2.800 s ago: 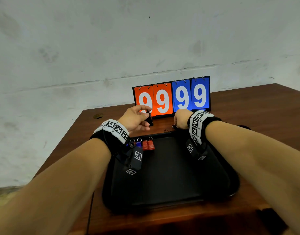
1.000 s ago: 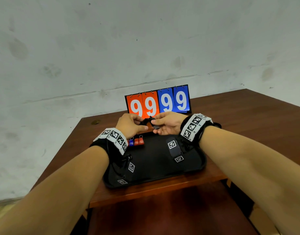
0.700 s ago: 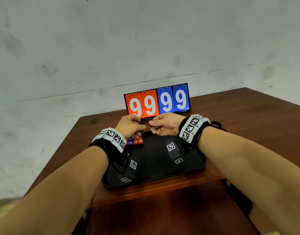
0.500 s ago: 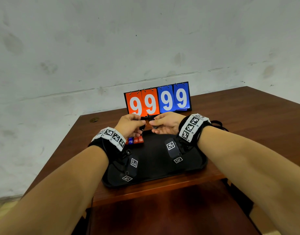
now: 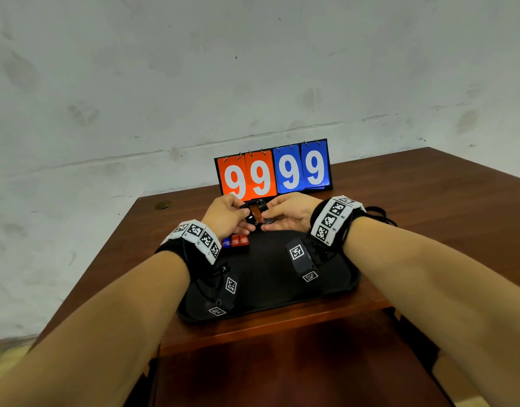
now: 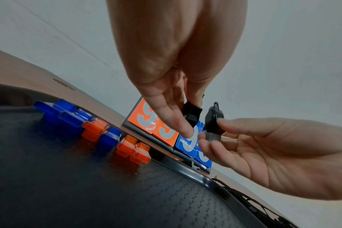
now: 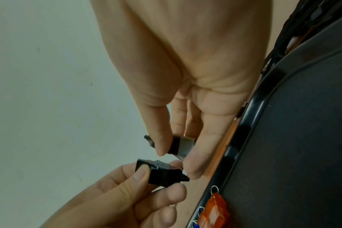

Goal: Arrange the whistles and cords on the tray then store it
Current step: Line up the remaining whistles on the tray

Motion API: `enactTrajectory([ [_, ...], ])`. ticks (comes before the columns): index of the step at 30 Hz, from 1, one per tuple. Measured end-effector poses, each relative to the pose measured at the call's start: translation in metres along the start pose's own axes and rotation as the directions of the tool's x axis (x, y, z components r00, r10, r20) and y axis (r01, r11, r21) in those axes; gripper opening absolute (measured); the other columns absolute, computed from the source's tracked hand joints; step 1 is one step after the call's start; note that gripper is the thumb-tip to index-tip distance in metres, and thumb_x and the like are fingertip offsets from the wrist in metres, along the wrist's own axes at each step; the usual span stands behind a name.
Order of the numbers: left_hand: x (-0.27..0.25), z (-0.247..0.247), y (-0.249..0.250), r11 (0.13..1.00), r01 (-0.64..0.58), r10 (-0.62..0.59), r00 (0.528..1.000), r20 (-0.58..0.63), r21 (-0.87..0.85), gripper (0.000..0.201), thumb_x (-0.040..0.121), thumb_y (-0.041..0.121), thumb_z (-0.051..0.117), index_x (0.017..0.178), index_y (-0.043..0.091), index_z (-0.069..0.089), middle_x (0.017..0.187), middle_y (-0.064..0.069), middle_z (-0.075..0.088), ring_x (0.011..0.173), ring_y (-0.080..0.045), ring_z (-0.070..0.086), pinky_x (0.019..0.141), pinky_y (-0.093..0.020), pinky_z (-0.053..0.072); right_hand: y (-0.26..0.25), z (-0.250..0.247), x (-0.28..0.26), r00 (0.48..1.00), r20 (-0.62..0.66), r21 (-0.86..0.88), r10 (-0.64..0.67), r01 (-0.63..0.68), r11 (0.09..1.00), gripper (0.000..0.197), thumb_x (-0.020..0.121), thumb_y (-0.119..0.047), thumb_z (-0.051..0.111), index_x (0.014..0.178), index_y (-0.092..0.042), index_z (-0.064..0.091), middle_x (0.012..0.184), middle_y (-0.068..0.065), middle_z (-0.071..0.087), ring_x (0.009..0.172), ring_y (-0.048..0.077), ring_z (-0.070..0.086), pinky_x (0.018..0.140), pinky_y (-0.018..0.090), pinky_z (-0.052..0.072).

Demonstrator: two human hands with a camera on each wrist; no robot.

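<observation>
A black tray (image 5: 270, 292) lies on the wooden table. Along its far left edge stands a row of blue and red whistles (image 5: 236, 240), also in the left wrist view (image 6: 100, 131). Above the tray's far edge my two hands meet. My left hand (image 5: 247, 222) pinches a black whistle (image 6: 192, 115) between thumb and fingers. Close beside it, my right hand (image 5: 266, 220) pinches a second black whistle with a grey mouthpiece (image 6: 213, 123). The two whistles are slightly apart in the right wrist view. Black cords (image 5: 377, 214) lie on the table right of the tray.
A flip scoreboard (image 5: 273, 171) reading 99 99 stands just behind my hands, near the table's back edge by the wall. Most of the tray floor (image 6: 88, 192) is bare. The table's near edge (image 5: 267, 333) is close below the tray.
Since 2.8 s ago my right hand has left the tray's far edge and joined the left, now pinching a second black whistle. Over the last second the hands barely moved.
</observation>
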State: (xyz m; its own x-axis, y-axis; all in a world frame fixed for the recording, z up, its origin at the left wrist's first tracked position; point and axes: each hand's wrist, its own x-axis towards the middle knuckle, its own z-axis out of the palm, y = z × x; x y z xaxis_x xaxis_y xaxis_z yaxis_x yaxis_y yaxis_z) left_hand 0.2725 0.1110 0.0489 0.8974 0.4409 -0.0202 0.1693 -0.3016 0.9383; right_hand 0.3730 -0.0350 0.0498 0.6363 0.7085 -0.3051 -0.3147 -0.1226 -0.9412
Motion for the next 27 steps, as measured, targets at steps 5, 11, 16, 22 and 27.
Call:
enactTrajectory([
  [5, 0.000, 0.003, -0.001, 1.000, -0.001, 0.001, 1.000, 0.002, 0.025, 0.014, 0.099, 0.006, 0.052, 0.112, 0.004, 0.048, 0.097, -0.022, 0.070, 0.077, -0.030, 0.074, 0.067, -0.035, 0.062, 0.000, 0.002, -0.002, 0.999, -0.028, -0.048, -0.021, 0.020, 0.999, 0.019, 0.087, 0.009, 0.062, 0.101, -0.004, 0.060, 0.105, 0.018, 0.065, 0.101, 0.031, 0.067, 0.076, 0.040, 0.061],
  [11, 0.001, 0.002, -0.002, 1.000, -0.005, 0.005, 1.000, -0.001, 0.031, 0.017, 0.096, 0.002, 0.055, 0.113, 0.002, 0.053, 0.097, -0.021, 0.069, 0.075, -0.028, 0.074, 0.065, -0.032, 0.062, 0.000, 0.002, -0.003, 1.000, -0.005, -0.064, 0.005, -0.006, 0.998, 0.009, 0.090, 0.006, 0.060, 0.096, 0.001, 0.063, 0.096, 0.017, 0.065, 0.096, 0.027, 0.067, 0.078, 0.038, 0.061],
  [16, 0.002, 0.003, -0.006, 0.996, -0.046, 0.046, 0.999, -0.001, 0.071, 0.019, 0.089, -0.005, 0.063, 0.105, 0.005, 0.061, 0.099, -0.019, 0.069, 0.076, -0.025, 0.075, 0.066, -0.029, 0.062, 0.002, 0.001, 0.001, 0.999, -0.024, 0.006, 0.022, -0.022, 1.000, 0.014, 0.093, 0.004, 0.056, 0.106, 0.003, 0.059, 0.096, 0.019, 0.064, 0.095, 0.030, 0.068, 0.075, 0.038, 0.061],
  [22, 0.005, 0.007, -0.011, 0.989, -0.107, 0.111, 0.993, -0.037, 0.098, 0.012, 0.089, -0.005, 0.062, 0.098, 0.003, 0.060, 0.092, -0.019, 0.072, 0.076, -0.024, 0.075, 0.070, -0.032, 0.062, 0.005, -0.002, 0.003, 0.997, -0.019, -0.055, 0.068, -0.069, 0.996, 0.029, 0.093, -0.004, 0.060, 0.121, 0.001, 0.056, 0.104, 0.021, 0.067, 0.097, 0.034, 0.070, 0.077, 0.038, 0.061],
  [27, 0.007, 0.010, -0.013, 0.983, -0.146, 0.149, 0.989, -0.020, 0.109, 0.016, 0.088, -0.006, 0.063, 0.103, -0.001, 0.058, 0.094, -0.018, 0.071, 0.079, -0.026, 0.074, 0.070, -0.031, 0.062, 0.008, -0.002, 0.009, 0.997, -0.013, 0.018, 0.070, -0.070, 0.997, 0.028, 0.095, -0.006, 0.057, 0.123, -0.002, 0.054, 0.101, 0.020, 0.069, 0.089, 0.030, 0.071, 0.077, 0.035, 0.060],
])
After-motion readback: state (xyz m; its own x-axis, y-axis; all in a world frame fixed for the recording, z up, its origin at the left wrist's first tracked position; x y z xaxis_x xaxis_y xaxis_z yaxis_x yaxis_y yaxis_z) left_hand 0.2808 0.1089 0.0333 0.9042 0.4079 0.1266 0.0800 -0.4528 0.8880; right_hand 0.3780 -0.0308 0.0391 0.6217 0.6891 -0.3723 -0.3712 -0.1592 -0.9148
